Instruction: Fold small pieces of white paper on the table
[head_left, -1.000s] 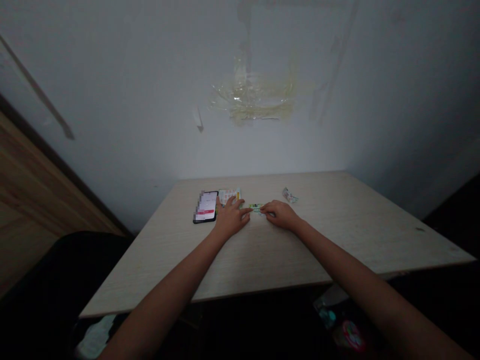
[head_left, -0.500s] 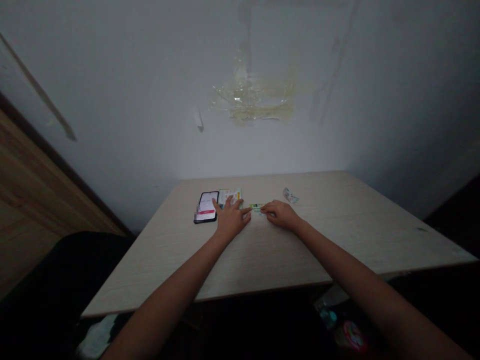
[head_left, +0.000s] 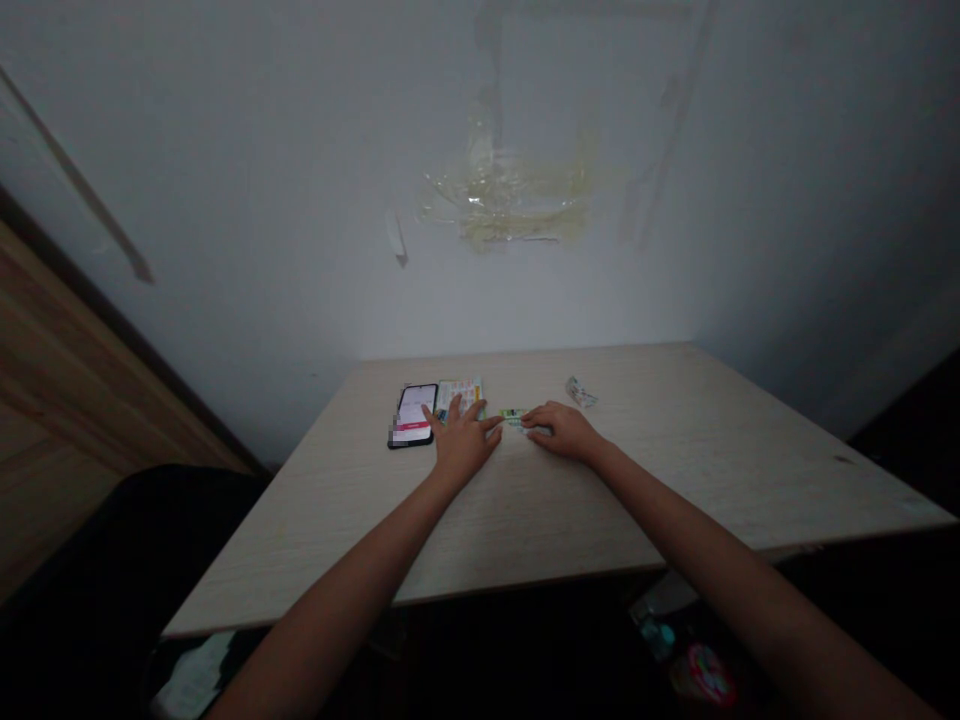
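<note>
A small green-and-white printed strip point(head_left: 513, 414) lies flat on the table between my hands; its exact kind is too small to tell. My left hand point(head_left: 461, 438) is spread open, its index fingertip at the strip's left end and its other fingers over a printed sheet. My right hand point(head_left: 561, 428) is curled, with fingertips and thumb closed down on the strip's right end, which they cover. Left of my left hand lies a phone point(head_left: 414, 414) with a lit screen. Behind that hand, the printed sheet point(head_left: 463, 386) in white, yellow and orange is partly hidden.
A crumpled clear piece of wrapper point(head_left: 580, 391) lies behind my right hand. The pale wooden table point(head_left: 645, 370) meets a grey wall with old tape point(head_left: 525, 215) on it. Below the front edge, several dim items point(head_left: 709, 672) show at the right.
My left thumb has spread outward over the phone's edge. My right thumb has eased slightly away from the fingers. The strip, phone and wrapper stay in place.
</note>
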